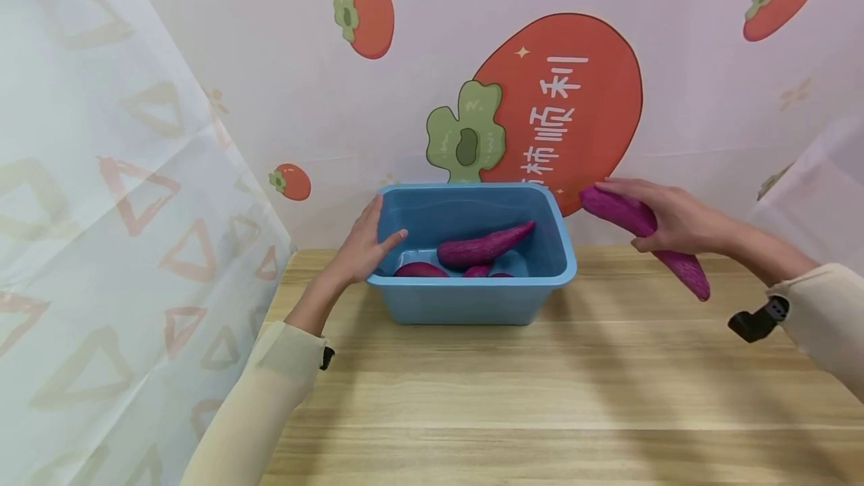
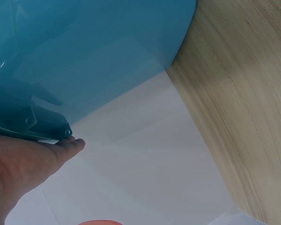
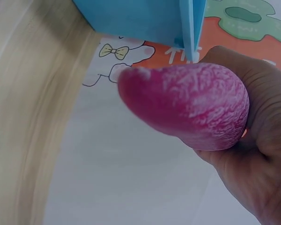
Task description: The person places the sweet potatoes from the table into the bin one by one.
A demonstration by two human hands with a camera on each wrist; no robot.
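Observation:
A long, curved purple sweet potato (image 1: 621, 210) with wrinkled magenta skin is held by my right hand (image 1: 682, 217), in the air to the right of a blue plastic bin (image 1: 466, 302). In the right wrist view the sweet potato (image 3: 187, 105) points its blunt end at the camera, thumb and fingers around it. My left hand (image 1: 361, 246) rests on the bin's left rim, fingers straight along it and thumb reaching over the inside. Inside the bin lies another long purple sweet potato (image 1: 482, 247), with several more (image 1: 420, 270) partly hidden behind the front wall.
The bin stands on a light wood-grain table (image 1: 472, 396), close to a back wall sheet (image 1: 223, 36) printed with red persimmons. A white patterned sheet (image 1: 81, 246) hangs along the left side.

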